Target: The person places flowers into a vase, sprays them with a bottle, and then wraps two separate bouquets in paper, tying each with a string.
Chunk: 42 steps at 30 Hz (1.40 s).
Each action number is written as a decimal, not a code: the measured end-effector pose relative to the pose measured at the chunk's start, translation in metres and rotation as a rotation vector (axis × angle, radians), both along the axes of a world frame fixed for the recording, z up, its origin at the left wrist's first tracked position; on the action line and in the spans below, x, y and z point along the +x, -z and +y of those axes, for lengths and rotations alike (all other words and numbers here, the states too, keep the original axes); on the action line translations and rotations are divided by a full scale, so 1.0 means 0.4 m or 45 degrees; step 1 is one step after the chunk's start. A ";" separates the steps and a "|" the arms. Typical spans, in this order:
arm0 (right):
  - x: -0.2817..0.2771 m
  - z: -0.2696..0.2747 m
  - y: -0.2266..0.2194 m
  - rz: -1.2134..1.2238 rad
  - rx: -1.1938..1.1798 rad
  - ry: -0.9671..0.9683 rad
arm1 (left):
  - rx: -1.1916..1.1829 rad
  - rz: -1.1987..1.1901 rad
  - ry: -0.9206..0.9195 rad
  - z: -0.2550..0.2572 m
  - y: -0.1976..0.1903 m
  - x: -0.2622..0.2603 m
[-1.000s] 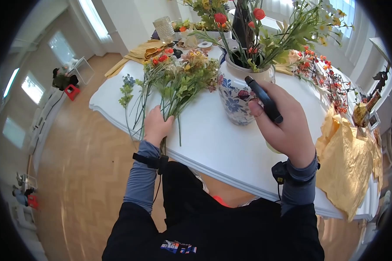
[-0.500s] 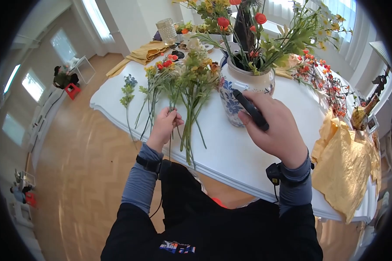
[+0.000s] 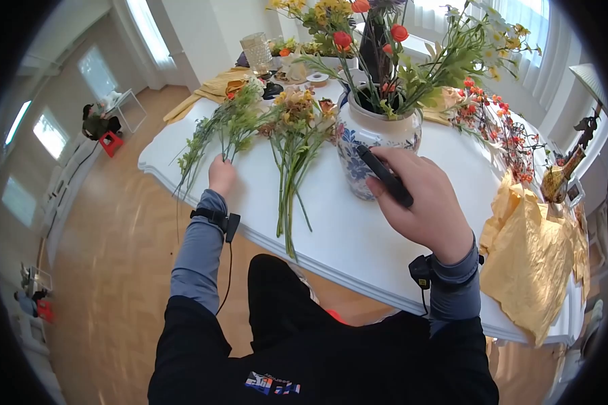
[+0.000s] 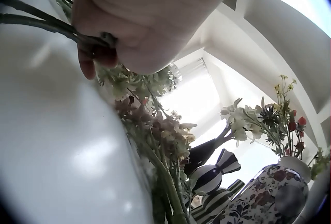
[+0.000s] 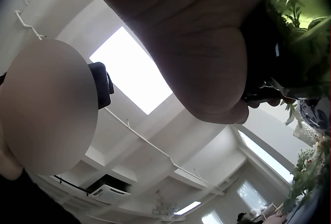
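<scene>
Left hand: the left hand (image 3: 221, 177) was narrow, fingers curled round green stems (image 4: 44, 23), above the near left part of the white table (image 3: 344, 239)
Green sprays: the leafy sprays (image 3: 235, 125) spread just beyond the left hand and to its left; which of them it held could not be told
Lying bunch: the bunch of cut flowers (image 3: 292, 145) lay on the table to the right of the left hand, apart from it, stems toward the person
Vase: the patterned vase (image 3: 373, 152) stood upright between that bunch and the right hand, full of flowers
Right hand: the right hand (image 3: 427, 202) was closed round a black handle (image 3: 385, 177), near the front of the vase
Berries: red berry sprigs (image 3: 510, 142) lay beyond the right hand
Paper: crumpled gold paper (image 3: 534, 250) hung over the table's right edge
</scene>
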State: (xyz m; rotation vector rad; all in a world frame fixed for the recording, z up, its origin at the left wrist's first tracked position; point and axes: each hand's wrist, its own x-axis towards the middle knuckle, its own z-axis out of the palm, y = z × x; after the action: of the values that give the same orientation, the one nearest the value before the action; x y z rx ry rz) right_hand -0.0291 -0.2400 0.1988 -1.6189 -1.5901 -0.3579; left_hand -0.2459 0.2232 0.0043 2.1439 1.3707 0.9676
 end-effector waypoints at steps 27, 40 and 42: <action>0.009 -0.004 0.002 0.010 0.008 0.037 | -0.224 -0.561 0.464 -0.375 -0.142 0.129; 0.008 -0.008 -0.008 0.006 -0.001 0.029 | -0.276 -1.054 0.533 -0.359 -0.275 0.130; 0.007 -0.009 -0.007 0.011 -0.005 0.035 | -0.290 -1.014 0.518 -0.351 -0.240 0.133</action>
State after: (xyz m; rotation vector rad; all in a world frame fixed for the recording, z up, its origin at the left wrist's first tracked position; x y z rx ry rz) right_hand -0.0263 -0.2436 0.2017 -1.6448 -1.5642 -0.3625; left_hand -0.1928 0.0826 0.1002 1.5048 0.5929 1.2241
